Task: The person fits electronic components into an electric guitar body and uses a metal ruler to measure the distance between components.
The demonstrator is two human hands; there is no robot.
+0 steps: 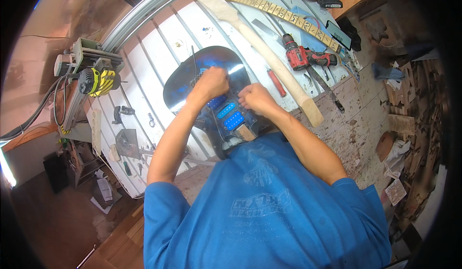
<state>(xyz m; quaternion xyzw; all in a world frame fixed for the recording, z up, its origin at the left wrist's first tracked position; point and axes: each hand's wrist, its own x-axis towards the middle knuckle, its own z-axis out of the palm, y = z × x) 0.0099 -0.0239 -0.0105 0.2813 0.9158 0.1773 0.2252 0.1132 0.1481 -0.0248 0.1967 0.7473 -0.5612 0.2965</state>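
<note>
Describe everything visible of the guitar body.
The guitar body is dark and glossy, with bluish sheen. It carries three blue pickups, a thin dark bar beyond them and bare wood at its near end. It lies pickups up on the white tabletop, near the blue shirt. The left hand is over it, the right hand at its right edge; contact is unclear.

The person wore a blue shirt [313,216] with loose short sleeves [163,209] on either side of a faded, boxed print [260,203]. In view, a pale, streaky shape [260,173] sat above that print; fainter lettering [260,231] ran below.
</note>
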